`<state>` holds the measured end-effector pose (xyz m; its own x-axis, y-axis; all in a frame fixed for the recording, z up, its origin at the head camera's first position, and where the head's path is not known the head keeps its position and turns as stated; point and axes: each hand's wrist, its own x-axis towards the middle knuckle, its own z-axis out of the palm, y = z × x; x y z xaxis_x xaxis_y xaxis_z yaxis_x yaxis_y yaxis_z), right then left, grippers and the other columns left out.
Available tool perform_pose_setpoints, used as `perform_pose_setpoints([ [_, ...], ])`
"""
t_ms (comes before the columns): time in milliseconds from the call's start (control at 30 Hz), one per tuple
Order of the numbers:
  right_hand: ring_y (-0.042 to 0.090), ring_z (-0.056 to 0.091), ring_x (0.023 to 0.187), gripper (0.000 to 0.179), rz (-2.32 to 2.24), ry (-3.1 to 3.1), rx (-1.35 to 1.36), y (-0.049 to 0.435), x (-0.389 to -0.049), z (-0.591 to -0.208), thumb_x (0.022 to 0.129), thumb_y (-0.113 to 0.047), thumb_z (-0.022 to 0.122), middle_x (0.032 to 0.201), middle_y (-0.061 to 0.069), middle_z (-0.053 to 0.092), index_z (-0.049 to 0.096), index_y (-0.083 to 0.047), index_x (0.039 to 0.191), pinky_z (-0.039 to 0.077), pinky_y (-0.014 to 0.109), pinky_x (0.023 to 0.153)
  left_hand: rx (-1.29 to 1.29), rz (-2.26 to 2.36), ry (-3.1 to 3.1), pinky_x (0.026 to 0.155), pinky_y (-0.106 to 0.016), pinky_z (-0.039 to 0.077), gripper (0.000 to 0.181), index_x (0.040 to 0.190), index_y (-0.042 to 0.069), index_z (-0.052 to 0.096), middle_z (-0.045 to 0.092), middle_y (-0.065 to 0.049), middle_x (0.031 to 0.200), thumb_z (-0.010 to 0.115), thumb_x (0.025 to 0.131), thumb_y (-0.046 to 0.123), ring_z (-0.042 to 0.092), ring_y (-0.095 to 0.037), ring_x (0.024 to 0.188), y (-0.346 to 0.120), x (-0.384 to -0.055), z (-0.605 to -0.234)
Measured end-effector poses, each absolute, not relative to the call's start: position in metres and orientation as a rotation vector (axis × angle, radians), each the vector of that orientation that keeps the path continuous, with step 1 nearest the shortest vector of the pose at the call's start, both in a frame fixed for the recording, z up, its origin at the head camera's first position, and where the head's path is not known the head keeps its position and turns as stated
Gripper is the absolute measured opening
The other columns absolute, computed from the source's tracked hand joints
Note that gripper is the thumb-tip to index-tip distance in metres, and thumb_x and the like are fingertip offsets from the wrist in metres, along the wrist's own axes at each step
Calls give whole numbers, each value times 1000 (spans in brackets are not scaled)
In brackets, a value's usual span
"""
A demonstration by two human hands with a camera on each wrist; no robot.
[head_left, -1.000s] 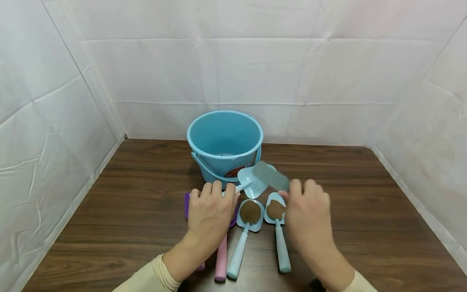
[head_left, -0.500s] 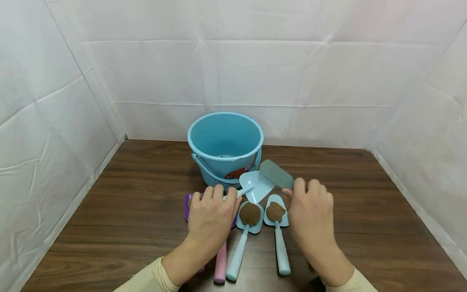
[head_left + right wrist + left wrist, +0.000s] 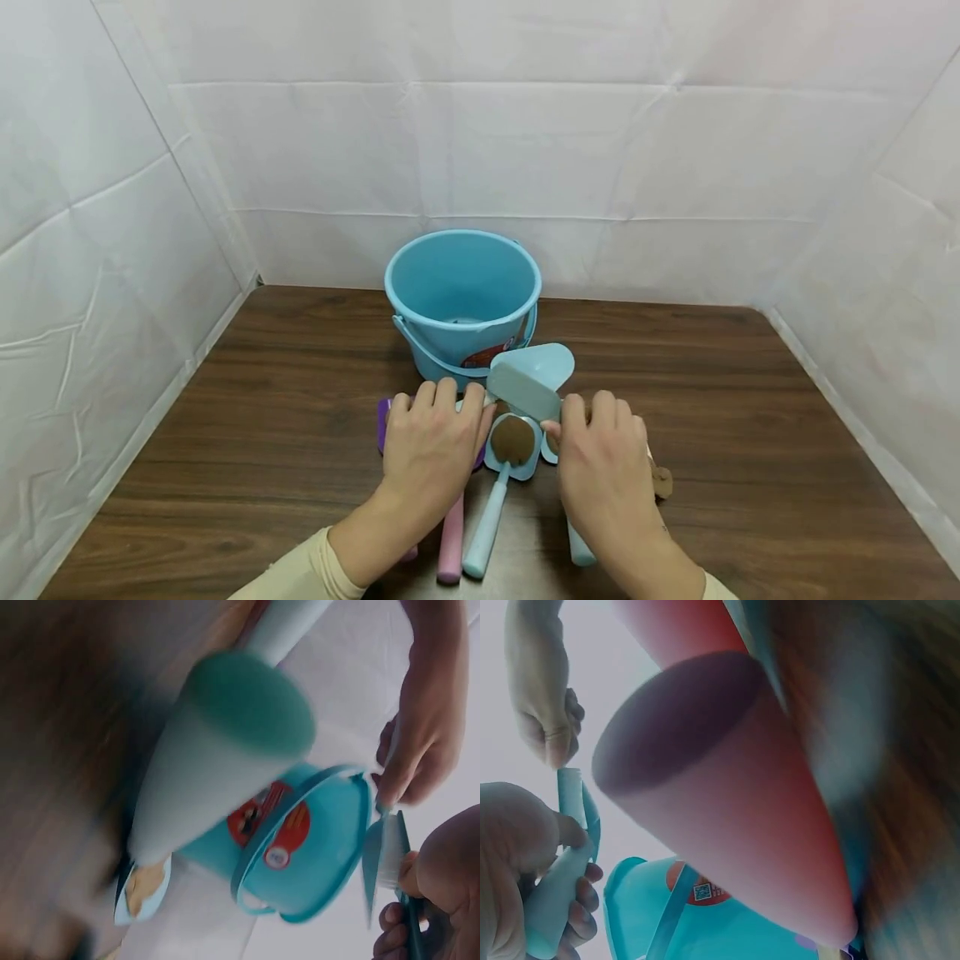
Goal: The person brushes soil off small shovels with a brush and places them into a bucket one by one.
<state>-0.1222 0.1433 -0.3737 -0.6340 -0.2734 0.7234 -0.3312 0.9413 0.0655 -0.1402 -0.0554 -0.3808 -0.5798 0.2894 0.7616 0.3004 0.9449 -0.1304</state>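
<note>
In the head view my left hand (image 3: 431, 442) grips the handle of a pale blue shovel (image 3: 551, 362), its blade pointing right in front of the bucket. My right hand (image 3: 603, 462) grips a grey-green brush (image 3: 523, 392), which lies across the near part of that blade. Pale bristles (image 3: 390, 851) face the blade in the right wrist view. Below the hands lies another pale blue shovel (image 3: 487, 525) bearing a round brown clump (image 3: 513, 440). A similar shovel (image 3: 580, 546) is mostly covered by my right hand. Left of them are a pink handle (image 3: 452, 542) and a purple blade (image 3: 383, 421), partly hidden.
A light blue bucket (image 3: 450, 337) with its handle down stands at the back of the brown wooden table (image 3: 300, 367). Another brown clump (image 3: 662, 482) shows beyond my right hand. White sheeting (image 3: 517, 150) encloses the table on three sides.
My right hand has moved left with the brush, from beyond the blade to across its near part. The shovel blade has tilted; the left hand has barely moved. A brown clump at right has come into view.
</note>
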Motion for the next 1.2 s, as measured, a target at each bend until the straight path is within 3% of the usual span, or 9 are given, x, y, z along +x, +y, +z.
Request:
perform_pose_setpoints([
  [300,29,33,54,55,100,-2247,272,172,-145,-365,105,-46,33,67,12,32,45,0,76,25,37,50,-453,9,-2215,49,-32,30,31,79,15,58,48,-4,64,67,95,39,47,-22,55,-57,-138,-382],
  [567,29,27,53,44,157,-2211,232,190,-153,-361,102,-27,57,66,10,28,38,-4,70,23,38,48,-457,-17,-2285,48,-33,32,31,81,15,56,49,-5,65,63,97,40,51,-22,57,-60,-138,-381],
  [967,27,27,54,45,213,-2212,282,192,-149,-356,103,-31,55,67,10,28,41,-3,71,24,37,50,-498,-189,-2469,44,-28,35,31,85,15,59,54,-1,65,65,98,42,54,-17,54,-61,-140,-377],
  [1200,26,28,56,37,260,-2224,341,187,-145,-352,100,-22,61,69,10,31,43,-3,74,24,35,53,-485,-521,-2732,43,-29,34,34,84,16,53,46,5,63,51,106,41,46,-11,51,-62,-142,-371],
])
